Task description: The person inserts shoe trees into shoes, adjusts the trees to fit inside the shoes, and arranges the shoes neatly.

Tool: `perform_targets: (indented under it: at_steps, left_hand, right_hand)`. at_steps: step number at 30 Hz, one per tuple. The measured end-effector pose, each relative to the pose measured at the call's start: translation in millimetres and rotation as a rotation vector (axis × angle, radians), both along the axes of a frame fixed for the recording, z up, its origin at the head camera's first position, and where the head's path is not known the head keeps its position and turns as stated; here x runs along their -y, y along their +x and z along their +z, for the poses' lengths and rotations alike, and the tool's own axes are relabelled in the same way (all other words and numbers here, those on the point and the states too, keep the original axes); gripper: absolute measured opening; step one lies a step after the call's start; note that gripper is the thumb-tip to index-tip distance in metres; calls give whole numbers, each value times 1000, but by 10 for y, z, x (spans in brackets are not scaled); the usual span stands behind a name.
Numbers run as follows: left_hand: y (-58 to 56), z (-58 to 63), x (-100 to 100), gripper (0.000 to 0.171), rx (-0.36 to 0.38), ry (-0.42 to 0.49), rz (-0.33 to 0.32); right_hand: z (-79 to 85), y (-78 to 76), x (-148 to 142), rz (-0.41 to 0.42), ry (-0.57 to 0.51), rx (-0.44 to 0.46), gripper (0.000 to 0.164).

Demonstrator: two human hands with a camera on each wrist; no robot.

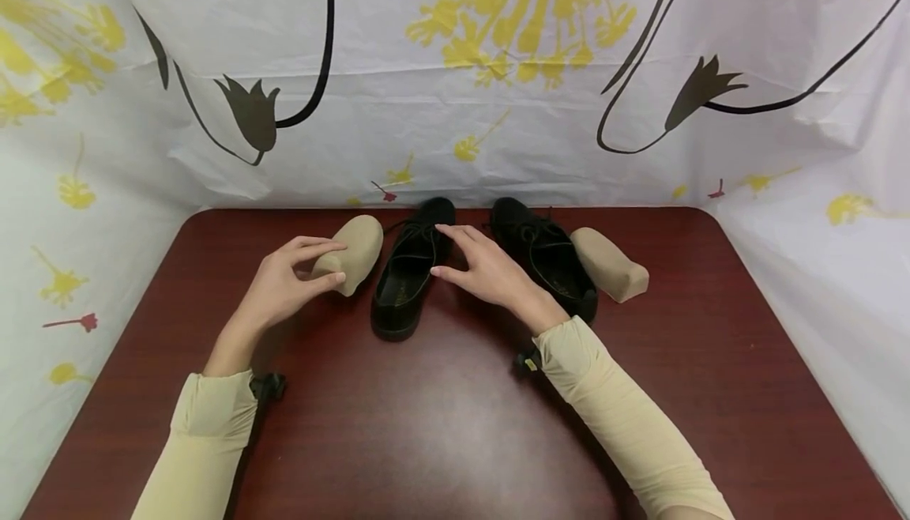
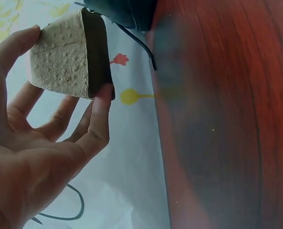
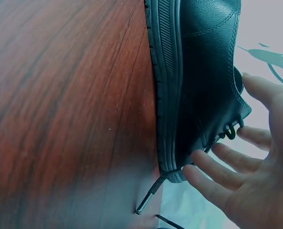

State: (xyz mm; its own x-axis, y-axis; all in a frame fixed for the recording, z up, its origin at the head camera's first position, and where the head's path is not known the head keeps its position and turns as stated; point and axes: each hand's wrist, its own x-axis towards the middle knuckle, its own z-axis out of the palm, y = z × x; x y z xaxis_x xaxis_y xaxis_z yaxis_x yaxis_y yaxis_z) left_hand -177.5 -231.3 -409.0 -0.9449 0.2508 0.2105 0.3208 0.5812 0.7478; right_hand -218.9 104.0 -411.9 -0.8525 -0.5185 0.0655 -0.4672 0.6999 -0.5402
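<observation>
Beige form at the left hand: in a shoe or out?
Out: the left hand holds the beige form beside a black shoe, whose insole shows uncovered.

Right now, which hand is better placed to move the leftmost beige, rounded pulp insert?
Likely the left hand: it holds the insert, while the right hand spreads beside the neighbouring black lace-up shoe.

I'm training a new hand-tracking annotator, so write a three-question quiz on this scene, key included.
1. How many shoes are on the table?
2. True or false: the left hand grips a shoe.
3. What lies to the right of both shoes?
A) a cup
B) an insert
C) a brush

Key:
1. Two.
2. False; it holds the other insert.
3. B.
</observation>
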Motion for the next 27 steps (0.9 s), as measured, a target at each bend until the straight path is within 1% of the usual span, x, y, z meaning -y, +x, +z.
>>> perform_targets:
  at_steps: [3,8,12,18,22,27]
  left_hand:
    - [58,32,-9,42,-8,-7,15]
    - [134,98,-43,42,-12,-11,39]
    - [187,121,-97,42,-15,10,31]
    - [229,126,-152,41,-21,39,9]
    - [267,135,-163,41,-35,41,15]
    - [299,162,-196,40,-49,26,20]
  right_hand:
    - [13,-24,18,1,12,12,73]
    - [4,-49,38,-17,15,1,71]
    - [-18,-50,38,-35,11,-4,70]
    - [-33,-45,32,-54,13,9,71]
    - [-38,-50,70,-45,-4,1,68]
    - [-43,-36,85,-83,-42,10,66]
